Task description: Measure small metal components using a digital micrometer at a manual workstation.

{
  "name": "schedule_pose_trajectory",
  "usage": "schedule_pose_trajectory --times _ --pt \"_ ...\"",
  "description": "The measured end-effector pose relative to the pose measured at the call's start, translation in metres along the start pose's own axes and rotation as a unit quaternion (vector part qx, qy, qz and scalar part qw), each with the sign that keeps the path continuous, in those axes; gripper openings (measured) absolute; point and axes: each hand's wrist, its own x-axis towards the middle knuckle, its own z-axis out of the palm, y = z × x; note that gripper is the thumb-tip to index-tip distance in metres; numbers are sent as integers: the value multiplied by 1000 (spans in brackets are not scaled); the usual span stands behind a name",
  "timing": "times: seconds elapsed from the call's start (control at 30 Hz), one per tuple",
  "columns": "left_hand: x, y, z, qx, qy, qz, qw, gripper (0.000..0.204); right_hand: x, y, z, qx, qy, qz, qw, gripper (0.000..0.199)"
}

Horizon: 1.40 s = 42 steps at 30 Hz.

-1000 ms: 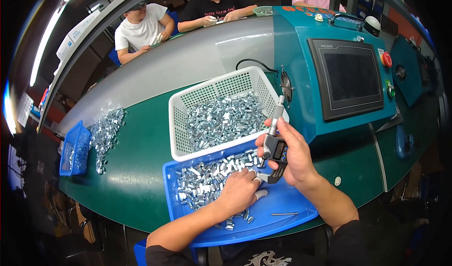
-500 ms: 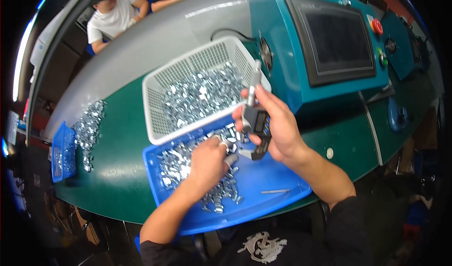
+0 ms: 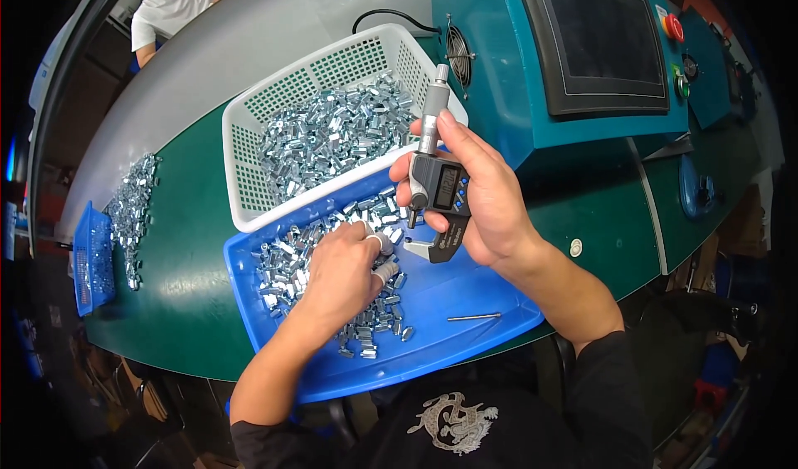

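My right hand point(image 3: 497, 207) is closed around a digital micrometer point(image 3: 434, 178), its thimble pointing up and its C-shaped frame down. The micrometer is over the right part of a blue tray point(image 3: 474, 290), and no part shows between its measuring faces. Inside the tray, my left hand point(image 3: 342, 263) reaches into a heap of small shiny metal pieces point(image 3: 287, 261), with light covers on its thumb and a finger. Those fingers are curled close together; whatever they hold is hidden. A thin metal pin point(image 3: 474, 316) lies on the bare tray floor.
Behind the tray stands a white plastic basket point(image 3: 241, 174) full of similar pieces. At the left are a loose pile point(image 3: 133, 207) and a small blue basket point(image 3: 81, 270). A teal machine point(image 3: 495, 87) with a dark screen stands at right; a person point(image 3: 179, 8) sits far left.
The whole view has shifted, so everything appears farther left and higher. My right hand still holds the micrometer, its display now easier to see. My left hand stays in the heap, slightly moved.
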Motion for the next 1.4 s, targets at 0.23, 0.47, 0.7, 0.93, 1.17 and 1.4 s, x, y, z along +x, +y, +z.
schedule_pose_trajectory --times 0.23,0.47,0.7,0.93,1.17,1.4 --pt "-1 13 0 2 -46 -20 999 16 2 0 -1 27 21 20 999 38" --pt "3 6 -9 -336 34 -113 934 15 -3 -2 -2 20 27 10 999 38" --pt "2 -1 -8 -342 105 -150 922 11 1 2 -3 30 30 29 999 38" --pt "13 6 -2 -172 120 -45 977 19 6 -9 -7 36 27 -2 999 40" --pt "11 9 18 -61 90 5 994 19 6 -2 -8 38 14 -7 999 39" --pt "15 8 17 10 60 6 998 14 6 -2 -4 36 10 -9 999 37"
